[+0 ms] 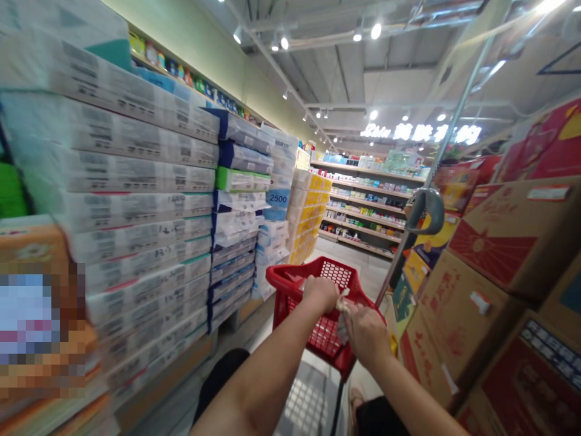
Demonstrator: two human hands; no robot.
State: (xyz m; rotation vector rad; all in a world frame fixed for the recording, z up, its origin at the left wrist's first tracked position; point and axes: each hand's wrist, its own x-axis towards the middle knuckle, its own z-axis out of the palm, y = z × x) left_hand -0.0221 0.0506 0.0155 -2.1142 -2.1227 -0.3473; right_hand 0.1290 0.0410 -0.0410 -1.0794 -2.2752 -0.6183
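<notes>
A crumpled, pale, thin thing (344,301), possibly paper or plastic, is bunched between my two hands, above a red shopping cart basket (333,266). My right hand (365,330) pinches it, and a greyish crumpled part hangs below those fingers. Closed in a fist, my left hand (321,293) meets the other end of it; the fingers are turned away from me. The basket has a perforated wall and floor. Its contents are mostly hidden by my hands and forearms.
Tall stacks of plastic-wrapped packs (140,175) line the left side. Cardboard cartons (436,303) are piled closely on the right, beside a metal pole (463,103) with a grey loop (429,212). Stocked shelves (363,200) stand ahead. Another person (445,172) is partly hidden behind the cartons.
</notes>
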